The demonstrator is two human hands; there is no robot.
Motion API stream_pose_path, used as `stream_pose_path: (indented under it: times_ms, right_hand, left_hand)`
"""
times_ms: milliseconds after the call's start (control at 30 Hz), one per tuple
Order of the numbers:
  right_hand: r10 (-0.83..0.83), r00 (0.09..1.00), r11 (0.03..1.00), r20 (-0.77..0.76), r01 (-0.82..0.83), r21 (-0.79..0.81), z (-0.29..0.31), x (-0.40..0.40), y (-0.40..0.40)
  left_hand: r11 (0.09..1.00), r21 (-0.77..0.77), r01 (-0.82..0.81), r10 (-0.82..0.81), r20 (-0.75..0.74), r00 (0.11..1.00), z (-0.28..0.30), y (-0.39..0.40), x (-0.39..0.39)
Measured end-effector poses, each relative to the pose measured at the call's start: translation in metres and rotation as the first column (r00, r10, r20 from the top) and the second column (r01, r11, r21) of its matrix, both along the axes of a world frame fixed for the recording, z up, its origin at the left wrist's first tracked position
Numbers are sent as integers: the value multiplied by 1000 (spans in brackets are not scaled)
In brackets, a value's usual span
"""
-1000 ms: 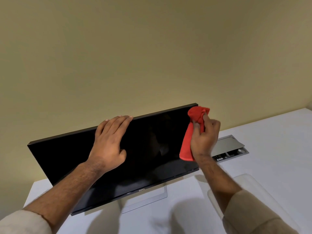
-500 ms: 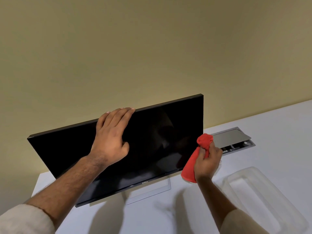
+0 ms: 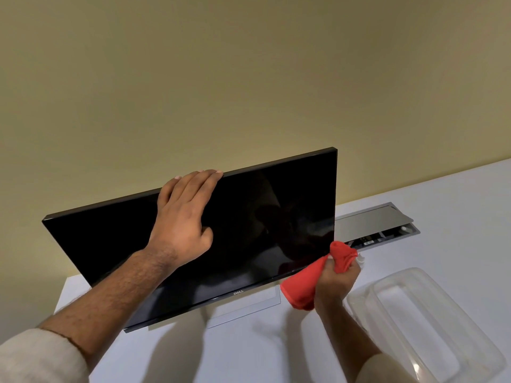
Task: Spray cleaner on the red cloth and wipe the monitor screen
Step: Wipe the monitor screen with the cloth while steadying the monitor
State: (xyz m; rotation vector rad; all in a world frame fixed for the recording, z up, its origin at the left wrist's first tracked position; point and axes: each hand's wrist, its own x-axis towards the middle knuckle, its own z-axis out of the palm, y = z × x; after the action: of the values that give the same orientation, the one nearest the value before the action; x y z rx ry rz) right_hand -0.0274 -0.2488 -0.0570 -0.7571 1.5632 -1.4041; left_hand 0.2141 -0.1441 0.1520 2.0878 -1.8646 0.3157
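Wiping position — bunched red cloth [image 3: 318,277] at the lower right corner of the black flat-panel monitor [image 3: 265,222].

My left hand [image 3: 184,222] lies flat and open on the dark screen, fingers [image 3: 204,179] extended together up to the top bezel, bracing the panel. My right hand [image 3: 336,283] is closed in a fist around the cloth; one bunched end protrudes above the fist, the other hangs below it toward the white desk [image 3: 442,205]. The cloth appears to touch the screen's corner, though contact is not clear from this angle. A clear plastic tray [image 3: 431,324] sits on the desk just right of my wrist — behind it, a grey cable hatch [image 3: 373,225] is set into the desktop.
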Motion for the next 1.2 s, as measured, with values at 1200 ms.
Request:
stream_pose_path:
  times_ms: [1200]
  right_hand:
    - [-156, 964, 960, 218, 96, 263, 0, 0, 1]
  left_hand:
    - [1000, -26, -10, 11, 35, 999, -5, -3, 0]
